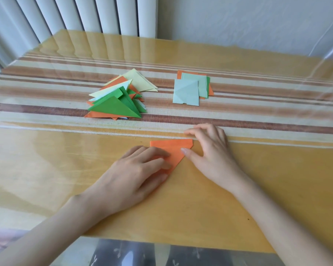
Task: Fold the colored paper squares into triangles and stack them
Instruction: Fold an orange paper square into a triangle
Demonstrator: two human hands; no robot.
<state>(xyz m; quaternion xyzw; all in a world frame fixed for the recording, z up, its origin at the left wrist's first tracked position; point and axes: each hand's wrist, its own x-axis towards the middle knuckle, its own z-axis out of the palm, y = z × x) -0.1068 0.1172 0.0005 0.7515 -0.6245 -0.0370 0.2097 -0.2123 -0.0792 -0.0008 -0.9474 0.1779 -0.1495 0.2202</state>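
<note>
Two — left hand, right hand — touching orange paper.

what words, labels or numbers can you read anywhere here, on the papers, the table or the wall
None: no word, number, label or sign shows in this view.
orange paper: plain, no print.
pile of folded triangles: plain colours only.
stack of squares: plain, only crease lines.
striped tablecloth: stripes, no text.
grey cloth at the bottom edge: small pale motifs, not letters.
</note>
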